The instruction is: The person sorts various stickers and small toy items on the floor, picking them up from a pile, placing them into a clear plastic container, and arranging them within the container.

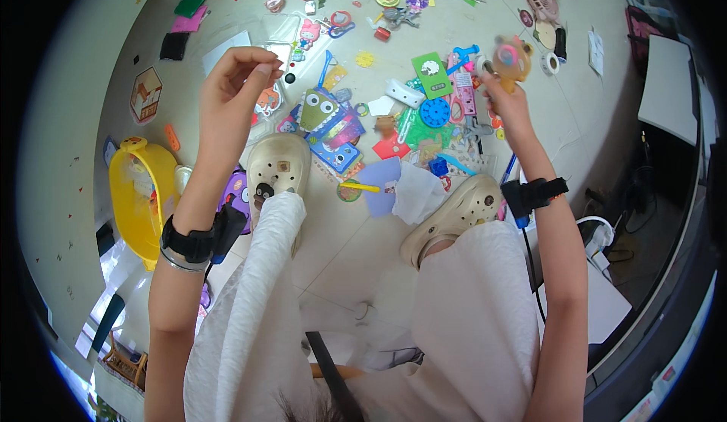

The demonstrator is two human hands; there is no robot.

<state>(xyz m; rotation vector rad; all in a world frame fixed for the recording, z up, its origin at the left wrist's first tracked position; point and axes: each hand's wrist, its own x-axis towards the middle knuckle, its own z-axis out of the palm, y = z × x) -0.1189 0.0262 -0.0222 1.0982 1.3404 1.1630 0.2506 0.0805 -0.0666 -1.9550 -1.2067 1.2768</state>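
My right hand (508,101) is closed around the lower end of a brown bear-shaped toy (513,61) with a pink spot, held up over the right side of the spread of small things. White tape rolls lie close to it. My left hand (241,78) is raised over the left side, with thumb and fingertips close together; whether something small is between them I cannot tell. Below it lie an orange-and-white sticker (269,101) and clear plastic packaging. Between the hands lie a green card with a sheep (433,75), a blue toy dial (435,112) and a green pouch with googly eyes (318,110).
My feet in beige clogs (278,163) stand on the tiled floor at the near edge of the clutter. A yellow plastic container (142,195) stands at the left. A pink handheld fan (542,2) lies at the far right, and a white cabinet (74,138) borders the left side.
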